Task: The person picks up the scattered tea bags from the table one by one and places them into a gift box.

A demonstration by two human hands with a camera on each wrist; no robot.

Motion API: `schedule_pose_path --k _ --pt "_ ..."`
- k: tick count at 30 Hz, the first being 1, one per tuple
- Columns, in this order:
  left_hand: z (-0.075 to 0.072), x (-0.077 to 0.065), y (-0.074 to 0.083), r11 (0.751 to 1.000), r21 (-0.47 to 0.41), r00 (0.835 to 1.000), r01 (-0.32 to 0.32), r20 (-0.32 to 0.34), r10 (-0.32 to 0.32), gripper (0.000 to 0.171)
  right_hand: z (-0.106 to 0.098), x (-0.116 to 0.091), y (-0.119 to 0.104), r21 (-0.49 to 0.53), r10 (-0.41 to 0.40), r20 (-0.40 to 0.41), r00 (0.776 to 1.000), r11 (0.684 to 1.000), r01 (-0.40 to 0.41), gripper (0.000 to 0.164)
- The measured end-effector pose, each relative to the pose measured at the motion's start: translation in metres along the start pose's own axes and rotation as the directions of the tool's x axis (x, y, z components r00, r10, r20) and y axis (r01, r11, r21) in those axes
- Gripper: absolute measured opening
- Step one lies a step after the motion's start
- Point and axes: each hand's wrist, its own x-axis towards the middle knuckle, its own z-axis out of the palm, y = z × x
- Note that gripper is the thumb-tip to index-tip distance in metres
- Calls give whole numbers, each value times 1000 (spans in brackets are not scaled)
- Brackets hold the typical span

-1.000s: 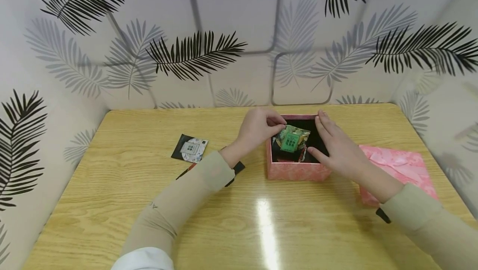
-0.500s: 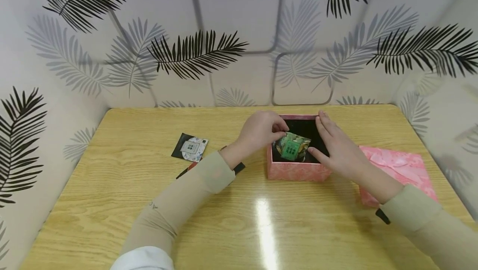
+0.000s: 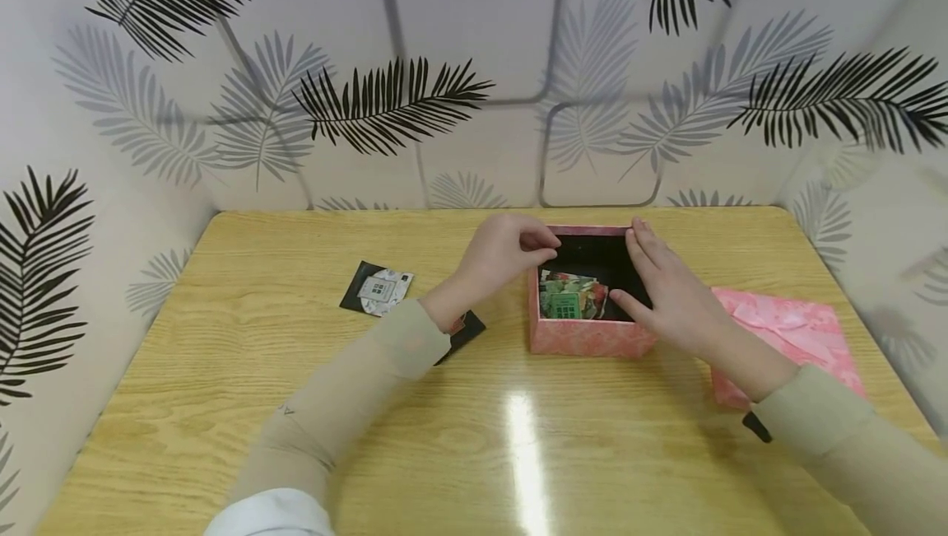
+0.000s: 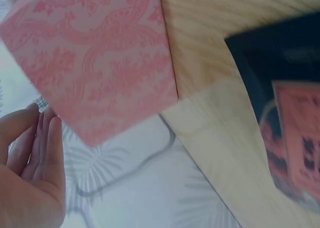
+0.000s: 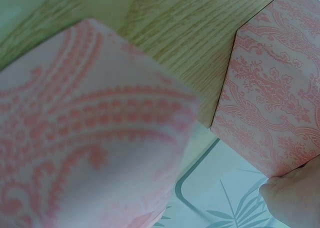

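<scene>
An open pink patterned box (image 3: 592, 338) with a dark inside stands right of the table's middle. Flat printed packets lie in it at the left, a green-labelled packet (image 3: 564, 304) in front. My left hand (image 3: 511, 249) hovers at the box's back left rim; thumb and fingers are near each other with nothing between them. In the left wrist view, that hand (image 4: 35, 163) appears beside the pink wall with its fingers nearly straight. My right hand (image 3: 670, 297) rests over the box's right rim, fingers straight toward the back corner and thumb reaching over the opening.
A pink lid (image 3: 796, 338) with a bow lies to the right, partly under the right forearm. Left on the table is a black-and-white packet (image 3: 381, 289). Another dark packet (image 3: 465, 334) with a red label lies partly behind the left wrist. A leaf-patterned wall covering stands behind the table.
The green-labelled packet, pinched by my left hand earlier, has gone down into the box and been let go. The left hand has drawn back slightly left. The right hand has stayed put.
</scene>
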Motion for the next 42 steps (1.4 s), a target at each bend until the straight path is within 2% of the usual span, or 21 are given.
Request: schedule_pose_path --k 7,13,20,27,32,42 --pt "-23 -11 -15 999 23 998 31 -62 -30 8 0 0 -1 -2 3 11 1000 1000 -3 84" --pt "-47 -22 -31 996 33 990 87 -113 -83 11 -1 0 -3 2 3 11 1000 1000 -3 84" --pt "-71 -34 -49 988 33 974 154 -175 -146 13 -3 -1 -3 4 1 8 1000 1000 -1 84" --pt "-85 -46 -75 983 28 954 182 -249 -169 13 -1 0 -3 -7 -6 2 1000 1000 6 83" --pt "-91 -57 -94 976 -28 950 216 -225 -217 13 0 -1 -2 -8 -6 -5 1000 1000 6 83" --pt "-99 -76 -139 973 -71 959 220 -168 -229 20 1 0 -1 -7 1 -2 1000 1000 -1 83"
